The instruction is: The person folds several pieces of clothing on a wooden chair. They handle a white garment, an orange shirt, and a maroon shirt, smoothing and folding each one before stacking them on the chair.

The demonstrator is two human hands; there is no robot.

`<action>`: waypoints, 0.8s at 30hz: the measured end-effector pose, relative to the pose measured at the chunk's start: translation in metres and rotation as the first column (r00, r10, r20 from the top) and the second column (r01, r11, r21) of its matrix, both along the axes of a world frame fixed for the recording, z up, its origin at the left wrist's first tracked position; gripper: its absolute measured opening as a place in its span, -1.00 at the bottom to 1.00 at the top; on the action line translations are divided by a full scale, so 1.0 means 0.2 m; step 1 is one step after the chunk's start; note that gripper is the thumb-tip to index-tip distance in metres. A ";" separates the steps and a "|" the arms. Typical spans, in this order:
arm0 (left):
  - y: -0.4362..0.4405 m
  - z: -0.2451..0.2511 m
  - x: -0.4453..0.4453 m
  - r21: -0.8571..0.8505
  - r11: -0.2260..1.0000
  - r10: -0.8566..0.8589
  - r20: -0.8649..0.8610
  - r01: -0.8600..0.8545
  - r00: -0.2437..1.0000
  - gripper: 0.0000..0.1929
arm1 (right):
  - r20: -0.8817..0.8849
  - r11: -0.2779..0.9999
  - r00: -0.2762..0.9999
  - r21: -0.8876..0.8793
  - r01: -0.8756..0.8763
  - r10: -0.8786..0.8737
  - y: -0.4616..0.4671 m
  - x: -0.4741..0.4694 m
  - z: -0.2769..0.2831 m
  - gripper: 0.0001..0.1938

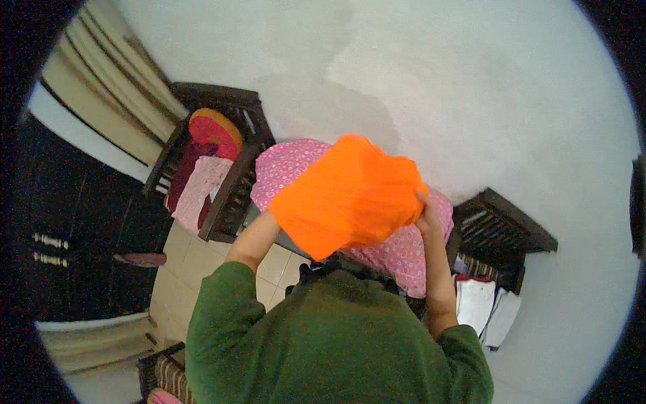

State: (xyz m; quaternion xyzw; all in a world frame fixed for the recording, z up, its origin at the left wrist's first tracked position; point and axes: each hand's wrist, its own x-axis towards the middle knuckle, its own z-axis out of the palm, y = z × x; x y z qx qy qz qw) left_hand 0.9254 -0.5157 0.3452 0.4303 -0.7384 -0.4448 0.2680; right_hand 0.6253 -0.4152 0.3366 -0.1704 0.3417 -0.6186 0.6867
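Note:
A bright orange cloth (348,197) is held up in front of my chest, spread out on the left and bunched on the right. My right hand (428,216) grips its right edge, fingers partly tucked into the folds. The left forearm runs up under the cloth's left side, and the cloth hides my left hand. Behind and below lies a pink fabric with a white pattern (287,164), partly covered from view by the orange cloth.
At left stands a dark wooden chair (222,202) bearing a round red-and-orange cushion (214,131) and a pale pink cloth (202,189). White cloths (474,305) lie on dark wooden furniture (504,222) at right. Striped curtains (111,86) hang at upper left, above a tiled floor (189,257).

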 end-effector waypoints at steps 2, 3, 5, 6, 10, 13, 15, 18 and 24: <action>-0.04 -0.03 -0.12 -0.036 0.998 -0.048 0.040 0.049 0.998 -0.59 | -0.015 0.996 0.996 0.022 0.085 -0.085 0.01 -0.05 0.04 -0.52; -0.04 -0.08 -0.17 -0.053 0.997 -0.054 0.081 0.059 0.995 -0.59 | -0.019 0.992 0.993 0.035 0.117 -0.117 0.00 -0.06 0.06 -0.52; -0.03 -0.20 -0.26 -0.052 0.992 -0.104 0.147 0.113 0.984 -0.58 | 0.030 0.985 0.991 0.116 0.125 -0.129 -0.01 -0.12 -0.09 -0.54; 0.00 -0.30 -0.27 -0.036 0.989 -0.135 0.203 0.145 0.970 -0.58 | 0.054 0.980 0.990 0.155 0.123 -0.132 -0.01 -0.15 -0.20 -0.55; 0.19 -0.72 -0.19 0.237 0.929 -0.366 0.459 0.285 0.810 -0.56 | 0.083 0.915 0.974 0.368 0.165 -0.209 0.07 -0.20 -0.55 -0.61; 0.25 -0.81 -0.04 0.462 0.847 -0.484 0.468 0.262 0.740 -0.55 | 0.099 0.897 0.973 0.416 0.149 -0.207 0.12 -0.03 -0.54 -0.63; 0.25 -0.76 -0.10 0.422 0.871 -0.386 0.273 0.251 0.881 -0.54 | 0.121 0.957 0.981 0.265 0.117 -0.153 0.12 -0.01 -0.68 -0.61; 0.40 -0.52 -0.32 0.213 0.955 -0.179 -0.140 0.207 0.974 -0.47 | 0.118 0.955 0.978 0.262 0.137 -0.173 0.06 0.22 -0.62 -0.56; 0.39 -0.40 -0.45 0.161 0.982 0.109 -0.071 -0.096 0.991 -0.49 | 0.141 0.991 0.985 0.105 0.088 -0.103 -0.01 0.48 -0.39 -0.54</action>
